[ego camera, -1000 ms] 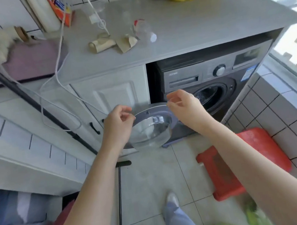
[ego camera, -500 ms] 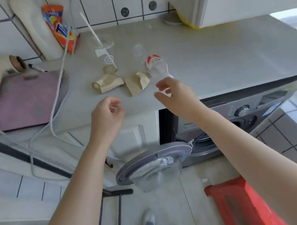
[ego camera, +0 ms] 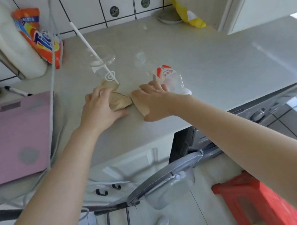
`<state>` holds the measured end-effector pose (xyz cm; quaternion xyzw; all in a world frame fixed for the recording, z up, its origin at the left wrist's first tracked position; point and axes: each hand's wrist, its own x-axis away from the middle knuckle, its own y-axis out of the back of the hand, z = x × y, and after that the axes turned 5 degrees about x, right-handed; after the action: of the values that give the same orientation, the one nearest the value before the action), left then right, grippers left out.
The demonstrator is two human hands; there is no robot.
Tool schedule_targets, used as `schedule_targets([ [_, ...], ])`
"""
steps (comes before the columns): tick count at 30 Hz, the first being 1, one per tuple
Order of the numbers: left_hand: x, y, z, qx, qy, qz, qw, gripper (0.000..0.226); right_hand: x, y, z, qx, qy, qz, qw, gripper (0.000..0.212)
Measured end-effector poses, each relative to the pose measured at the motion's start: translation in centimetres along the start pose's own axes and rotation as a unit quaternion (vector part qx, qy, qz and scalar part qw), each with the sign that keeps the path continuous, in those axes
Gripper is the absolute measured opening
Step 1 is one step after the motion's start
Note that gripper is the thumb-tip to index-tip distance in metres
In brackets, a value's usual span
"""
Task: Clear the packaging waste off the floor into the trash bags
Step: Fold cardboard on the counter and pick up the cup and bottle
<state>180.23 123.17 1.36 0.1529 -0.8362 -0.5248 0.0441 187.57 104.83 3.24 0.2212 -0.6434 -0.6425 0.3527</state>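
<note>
Now your left hand (ego camera: 99, 107) and right hand (ego camera: 152, 101) each clasp 1 crumpled brown paper scrap (ego camera: 120, 102) on the counter (ego camera: 213, 61), gathering waste.

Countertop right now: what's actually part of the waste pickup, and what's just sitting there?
In play:
left hand on crumpled brown paper
right hand on second brown paper piece
crushed plastic bottle
clear cup with straw

Lying about:
pink scale
detergent bag
marker
red stool
</note>
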Motion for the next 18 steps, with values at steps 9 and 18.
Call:
schedule_targets([
  [9, 0.7, -2.0, 1.4, 0.023, -0.065, -0.086, 0.994, 0.06, 0.4, -1.8, 0.0, 0.019, -0.016, -0.04, 0.999, 0.087],
  [18, 2.2, -1.9, -0.4, 0.169, -0.059, -0.109, 0.978, 0.052, 3.5, -3.2, 0.7, -0.251, -0.08, -0.14, 0.954, 0.07],
])
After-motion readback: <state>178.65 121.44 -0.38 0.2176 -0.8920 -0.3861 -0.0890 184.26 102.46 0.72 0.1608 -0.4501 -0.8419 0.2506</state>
